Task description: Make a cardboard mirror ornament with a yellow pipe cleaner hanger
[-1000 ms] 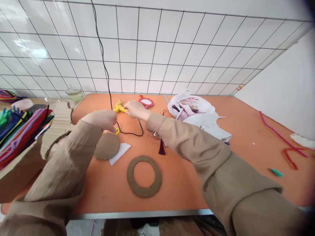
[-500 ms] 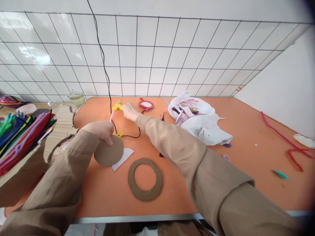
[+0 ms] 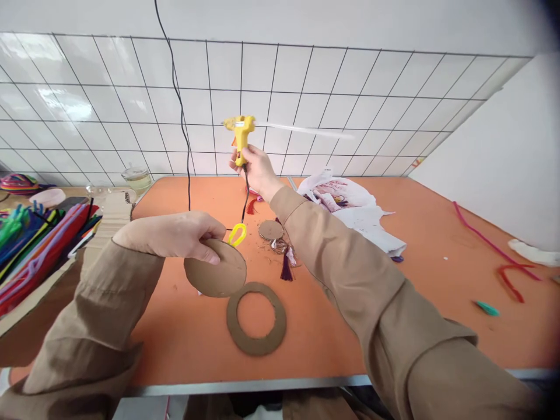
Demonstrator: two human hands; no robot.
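My left hand point(image 3: 196, 236) pinches the top edge of a round cardboard disc point(image 3: 215, 273), tilted a little above the table. Raised in front of the tiled wall, my right hand point(image 3: 256, 166) grips the handle of a yellow hot glue gun point(image 3: 242, 131), its nozzle pointing left. A long clear glue stick point(image 3: 306, 129) juts from the gun's back. Below the handle hangs its black cord, with a yellow loop point(image 3: 237, 234) by the disc. A cardboard ring point(image 3: 256, 318) lies flat on the table, just right of and nearer me than the disc.
Bundled pipe cleaners point(image 3: 39, 245) fill a cardboard box at left. A small cardboard circle point(image 3: 271, 230) and a dark purple tassel point(image 3: 286, 269) lie mid-table. Behind them is a white plastic bag point(image 3: 350, 204). A teal piece point(image 3: 487, 308) lies at right.
My right hand has lifted the glue gun off the table, up and to the right. My left hand has raised the cardboard disc and moved it right. The ring has stayed put.
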